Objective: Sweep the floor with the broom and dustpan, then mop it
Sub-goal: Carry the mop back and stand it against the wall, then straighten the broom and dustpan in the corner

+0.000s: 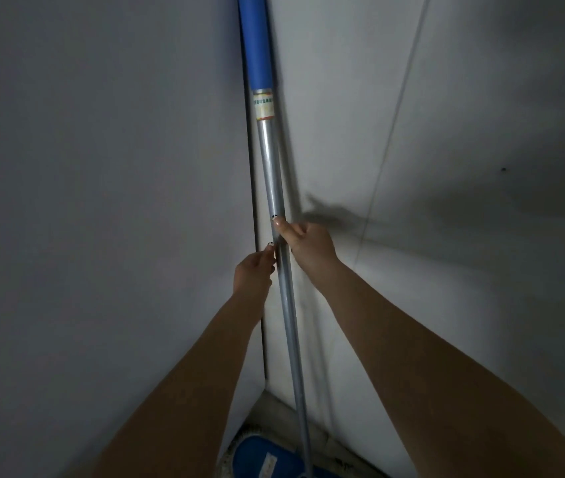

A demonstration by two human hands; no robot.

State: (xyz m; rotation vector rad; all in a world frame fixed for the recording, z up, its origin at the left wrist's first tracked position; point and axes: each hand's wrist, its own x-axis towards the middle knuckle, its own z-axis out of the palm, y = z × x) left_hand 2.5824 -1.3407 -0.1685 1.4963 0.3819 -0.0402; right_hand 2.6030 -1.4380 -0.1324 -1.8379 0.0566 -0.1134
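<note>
Blue, smooth and cylindrical, one grip sleeve [255, 43] at the top centre of the frame caps the single flat mop [286, 305] and looks widest of all its parts. Directly below it sits one pale printed label band [263, 105]; its text is too small to read.

Two bare forearms enter from the lower left [187, 374] and lower right [429, 357] and converge at mid-frame.

Hands, count two:
- The right hand [310, 244] grips the round silver metal pole [274, 174]. Its thumb [280, 225] lies along the front of the tube, and one painted fingertip shows round the tube's left side.
- The left hand [251, 274] sits just below and to the left. Its fingertips [269, 248] touch the left side of the tube. Whether they close round it cannot be told.

From the grip sleeve the pole runs down as one straight, glossy tube, slanting slightly rightward, to the bottom centre.

One blue fabric mop head [260, 458], flat with a rounded end, lies on the grey floor [274, 408] at the bottom centre, partly cut off by the frame edge. It is edged by one white corded fringe [231, 455].

Two plain, matt grey-white walls, left [101, 201] and right [446, 132], meet in a vertical corner just behind the pole. One narrow dark strip [255, 201] follows that corner.
</note>
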